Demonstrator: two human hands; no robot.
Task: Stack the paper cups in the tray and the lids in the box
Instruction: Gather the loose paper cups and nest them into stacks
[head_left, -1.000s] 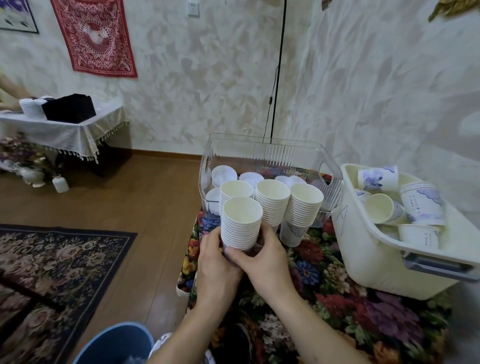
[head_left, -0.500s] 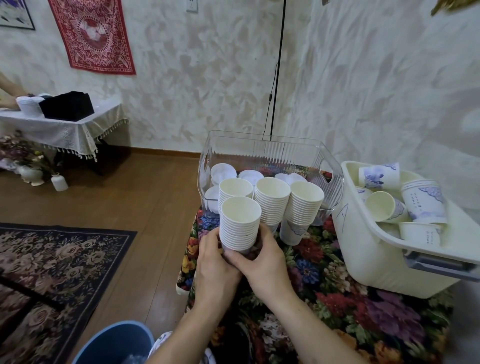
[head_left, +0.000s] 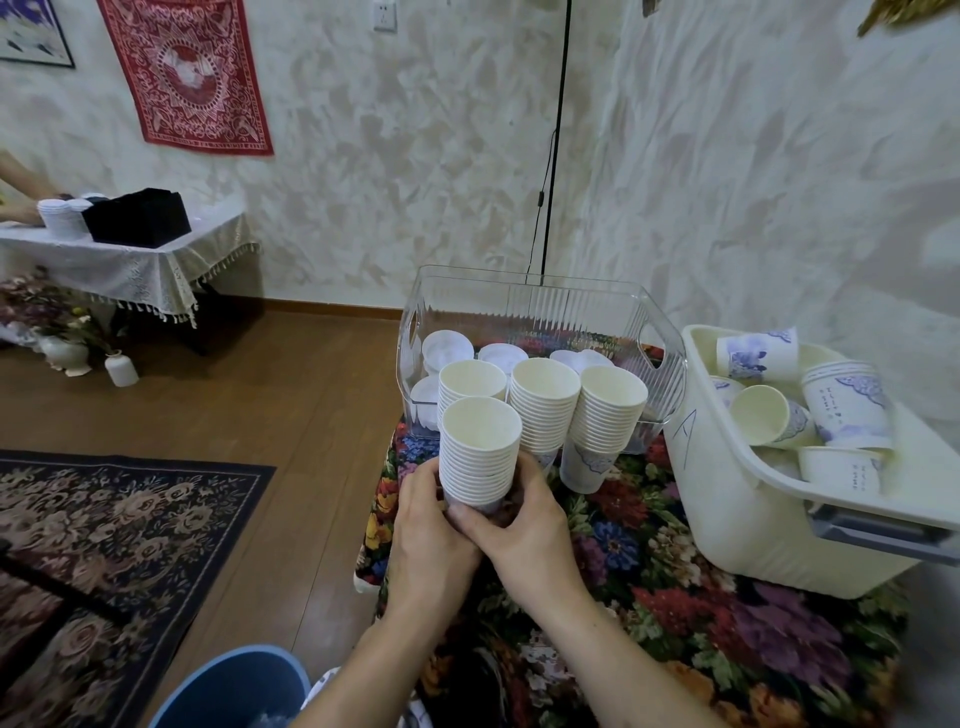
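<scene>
Near the flowered table's left edge, our left hand (head_left: 426, 530) and right hand (head_left: 519, 525) wrap the tall nested stack of white paper cups (head_left: 479, 452) at its base; light, crushable, liable to topple, so we should grip low and gently.

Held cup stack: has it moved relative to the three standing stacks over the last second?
No. The held cup stack sits in the same spot in front of the three standing stacks, with both hands' grip at its base unchanged.

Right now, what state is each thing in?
Held cup stack: upright, gripped at its base by left hand and right hand.
Three cup stacks: upright on the cloth.
Clear box: open, lids inside.
White bin: open, loose cups tumbled inside.
</scene>
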